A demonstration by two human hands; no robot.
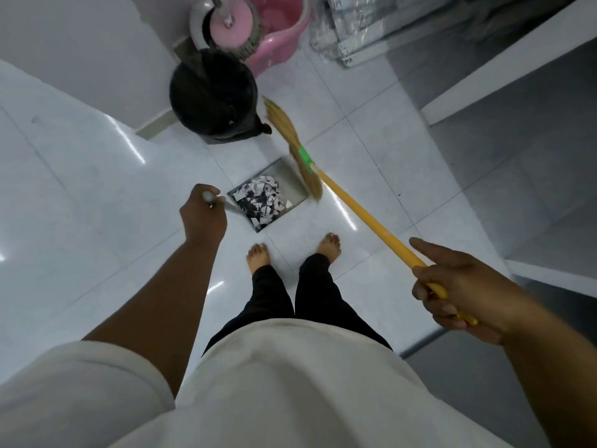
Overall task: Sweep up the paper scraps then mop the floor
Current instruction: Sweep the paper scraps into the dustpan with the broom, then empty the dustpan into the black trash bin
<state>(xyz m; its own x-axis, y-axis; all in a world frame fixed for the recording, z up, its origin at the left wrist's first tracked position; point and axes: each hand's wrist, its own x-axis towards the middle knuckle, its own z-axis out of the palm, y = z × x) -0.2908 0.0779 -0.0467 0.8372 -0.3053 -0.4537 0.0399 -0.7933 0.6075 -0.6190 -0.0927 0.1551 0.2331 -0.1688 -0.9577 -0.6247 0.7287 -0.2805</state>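
Paper scraps (261, 202) are sitting in the dustpan (287, 171) at twelve o'clock from the feet (258, 257), the left hand (203, 215) wrapping round its handle to keep it steady and the right hand (458, 286) gripping the broom (361, 215) to push them in.

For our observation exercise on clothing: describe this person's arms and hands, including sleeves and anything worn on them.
The left hand and right hand are bare: no gloves, no watch showing. A loose cream sleeve covers the left arm to about the elbow. The right forearm is uncovered; its sleeve is out of view.
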